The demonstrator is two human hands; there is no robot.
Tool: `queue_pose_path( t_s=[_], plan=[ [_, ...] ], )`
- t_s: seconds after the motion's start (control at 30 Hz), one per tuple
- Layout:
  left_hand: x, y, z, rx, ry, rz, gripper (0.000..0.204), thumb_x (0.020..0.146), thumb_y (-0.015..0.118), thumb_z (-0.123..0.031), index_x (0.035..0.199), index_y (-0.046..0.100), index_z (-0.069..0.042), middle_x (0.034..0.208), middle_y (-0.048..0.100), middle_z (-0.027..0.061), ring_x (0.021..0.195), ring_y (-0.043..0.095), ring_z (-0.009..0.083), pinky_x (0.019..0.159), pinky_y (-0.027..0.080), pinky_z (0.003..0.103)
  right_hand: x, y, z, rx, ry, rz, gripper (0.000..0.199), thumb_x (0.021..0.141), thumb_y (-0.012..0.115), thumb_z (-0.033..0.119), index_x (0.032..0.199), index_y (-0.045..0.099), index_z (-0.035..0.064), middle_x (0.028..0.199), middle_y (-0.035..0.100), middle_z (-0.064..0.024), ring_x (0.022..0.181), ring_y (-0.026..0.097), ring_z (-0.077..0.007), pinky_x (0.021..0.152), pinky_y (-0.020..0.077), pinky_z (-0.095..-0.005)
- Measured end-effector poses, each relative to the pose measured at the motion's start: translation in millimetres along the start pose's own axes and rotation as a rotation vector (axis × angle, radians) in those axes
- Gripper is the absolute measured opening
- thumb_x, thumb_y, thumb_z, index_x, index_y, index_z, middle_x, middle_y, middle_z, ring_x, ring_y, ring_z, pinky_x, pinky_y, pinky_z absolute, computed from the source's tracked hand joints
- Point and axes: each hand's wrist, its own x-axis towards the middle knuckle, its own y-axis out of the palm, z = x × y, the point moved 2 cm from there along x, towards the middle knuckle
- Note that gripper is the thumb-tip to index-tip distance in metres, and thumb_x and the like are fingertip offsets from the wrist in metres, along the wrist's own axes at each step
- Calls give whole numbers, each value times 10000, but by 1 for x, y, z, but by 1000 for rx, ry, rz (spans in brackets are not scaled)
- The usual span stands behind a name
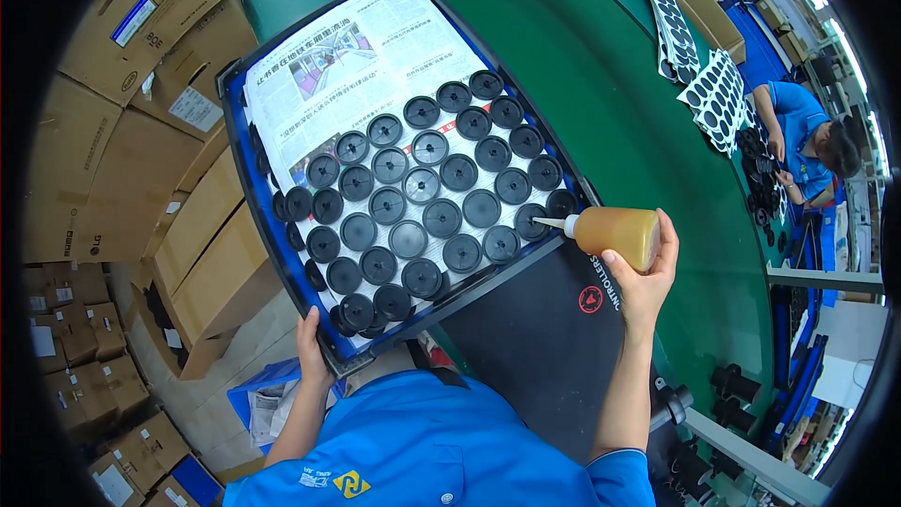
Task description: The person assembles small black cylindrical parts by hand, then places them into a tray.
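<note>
The right hand (643, 289) is closed around a squeeze bottle (612, 233) with amber content. The bottle lies nearly sideways, and its pale nozzle (556, 222) points to a black disc (531, 227) near the near right corner of a tray (469, 295). Whether the tip touches this disc, one cannot tell. The left hand (313, 349) is at the near left corner of the tray; how firmly its fingers close there cannot be seen. Many round black discs (441, 218) lie in rows on newspaper (394, 38), which is uncovered toward the tray's far edge. Beyond the tray, near the right edge of a green table (694, 197), a co-worker (798, 127) handles black pieces (755, 169) beside white sheets (718, 99) with dark ovals.
</note>
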Motion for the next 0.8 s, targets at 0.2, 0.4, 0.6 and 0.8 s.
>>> queue_pose_path(
  t_s=[0.2, 0.4, 0.6, 0.8],
  plan=[
    [1, -3, 2, 38, -1, -1, 355, 925, 492, -390, 1141, 481, -108, 1069, 569, 73, 938, 577, 177, 822, 463, 309, -1, -2, 2, -9, 21, -11, 789, 616, 808, 114, 1306, 433, 44, 1233, 499, -130, 1090, 518, -275, 935, 426, -376],
    [1, -1, 0, 45, 8, -2, 340, 925, 494, -390, 1120, 486, -111, 1056, 565, 68, 932, 572, 172, 816, 461, 306, -2, -2, 1, -30, 0, 1, 745, 646, 782, 117, 1302, 437, 45, 1217, 508, -146, 1081, 522, -286, 911, 448, -373],
    [-1, 2, -2, 16, 13, 7, 327, 937, 484, -321, 1174, 492, -96, 1050, 588, 59, 911, 571, 143, 800, 451, 275, -3, 5, -8, 460, 319, -10, 659, 716, 732, 114, 1294, 427, 30, 1211, 505, -186, 1098, 525, -293, 910, 470, -371],
    [-5, 6, -6, 8, 8, -2, 320, 939, 482, -295, 1183, 502, -89, 1047, 592, 51, 902, 561, 125, 787, 437, 252, 15, 6, -4, 1389, 504, -104, 585, 773, 679, 109, 1287, 415, 19, 1196, 506, -216, 1107, 531, -304, 909, 489, -376]
  ],
)
